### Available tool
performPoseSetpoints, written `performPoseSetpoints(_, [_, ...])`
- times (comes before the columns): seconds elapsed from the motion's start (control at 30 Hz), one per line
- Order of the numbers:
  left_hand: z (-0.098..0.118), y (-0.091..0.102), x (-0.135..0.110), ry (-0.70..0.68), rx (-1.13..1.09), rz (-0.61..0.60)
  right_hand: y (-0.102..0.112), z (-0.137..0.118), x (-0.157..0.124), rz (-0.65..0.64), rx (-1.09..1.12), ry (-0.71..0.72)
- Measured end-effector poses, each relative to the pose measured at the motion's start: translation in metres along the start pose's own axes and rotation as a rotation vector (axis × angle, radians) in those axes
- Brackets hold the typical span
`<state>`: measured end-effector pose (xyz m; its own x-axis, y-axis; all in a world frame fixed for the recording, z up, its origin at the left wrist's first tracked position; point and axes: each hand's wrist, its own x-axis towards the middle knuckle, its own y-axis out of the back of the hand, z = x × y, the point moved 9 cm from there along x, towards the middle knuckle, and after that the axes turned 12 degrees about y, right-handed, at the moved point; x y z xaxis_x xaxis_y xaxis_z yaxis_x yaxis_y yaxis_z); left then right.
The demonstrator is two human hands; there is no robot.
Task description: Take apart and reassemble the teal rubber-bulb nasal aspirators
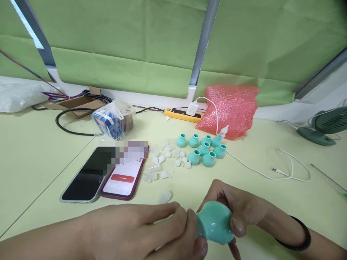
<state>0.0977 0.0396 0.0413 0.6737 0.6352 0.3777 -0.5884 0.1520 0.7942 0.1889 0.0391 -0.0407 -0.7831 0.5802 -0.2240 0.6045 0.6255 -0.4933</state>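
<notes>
A glossy teal bulb-shaped piece is held between my two hands low in the view, tipped on its side. My right hand closes around its right side, thumb pressed on the surface. At the left end, the curled fingers of my left hand grip around the neck, which they mostly hide. Something translucent shows at that end, too covered to name. Beyond my hands, several matching teal bulbs stand upright with open necks upward. Left of them lie scattered translucent plastic scraps, with one larger scrap nearer my left hand.
Two phones lie at the left. Farther back are a bagged bundle, a cardboard box, a yellow power strip and red bubble wrap. A white cable, a screwdriver-like rod and a fan are right.
</notes>
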Motion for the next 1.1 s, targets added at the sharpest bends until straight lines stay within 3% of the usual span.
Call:
performPoseSetpoints(0.17, [0.020,0.004,0.000,-0.176,0.087,0.004,-0.002,0.001,-0.003,-0.030,-0.091,-0.003])
performPoseSetpoints(0.27, [0.038,0.003,-0.001,-0.391,0.148,-0.025,0.005,-0.015,-0.004,0.105,-0.468,0.197])
performPoseSetpoints(0.33, [0.038,0.001,0.003,-0.414,0.167,-0.050,0.006,-0.030,-0.009,0.232,-0.815,0.377])
performPoseSetpoints(0.43, [0.022,-0.005,0.014,-0.302,0.193,-0.101,-0.003,-0.041,-0.014,0.296,-1.192,0.550])
performPoseSetpoints(0.53, [0.007,-0.001,0.021,-0.230,0.145,-0.101,0.000,-0.046,-0.015,0.362,-1.323,0.601])
performPoseSetpoints(0.67, [-0.030,0.003,0.035,-0.039,0.163,-0.135,0.012,-0.051,-0.011,0.437,-1.255,0.564])
performPoseSetpoints(0.87, [-0.085,-0.019,0.040,0.201,0.560,-0.291,0.012,-0.056,-0.008,0.425,-1.182,0.613])
performPoseSetpoints(1.0, [-0.094,-0.024,0.039,0.253,0.707,-0.302,0.023,-0.050,-0.012,0.499,-1.184,0.556])
performPoseSetpoints(1.1, [-0.090,-0.032,0.038,0.207,0.690,-0.331,0.023,-0.050,-0.014,0.519,-1.207,0.567])
